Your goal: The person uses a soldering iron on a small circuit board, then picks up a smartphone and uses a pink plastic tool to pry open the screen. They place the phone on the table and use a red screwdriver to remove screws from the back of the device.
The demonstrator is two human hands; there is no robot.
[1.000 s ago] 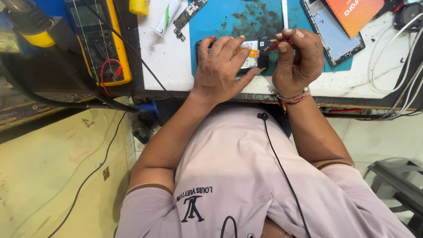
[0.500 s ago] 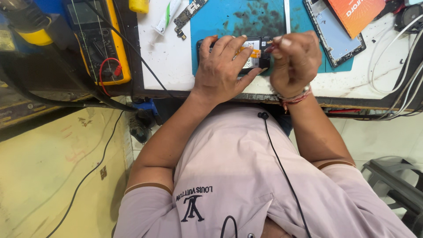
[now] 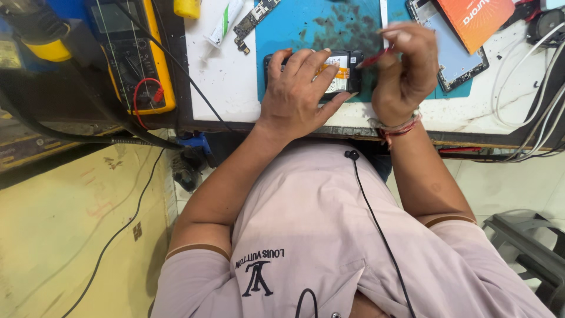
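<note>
My left hand (image 3: 297,91) lies flat, fingers spread, pinning the opened phone (image 3: 338,73) on the blue mat (image 3: 306,26). My right hand (image 3: 406,73) pinches a thin red tool (image 3: 372,59) at its far-right corner. Best keep the phone pinned and pry gently. The tool's tip is blurred.

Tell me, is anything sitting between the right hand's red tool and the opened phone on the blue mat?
Nothing visible. The right hand holds a thin red tool just off the right end of the opened phone, with only bare blue mat between them. The left hand lies on the phone's left part, clear of that gap.
</note>
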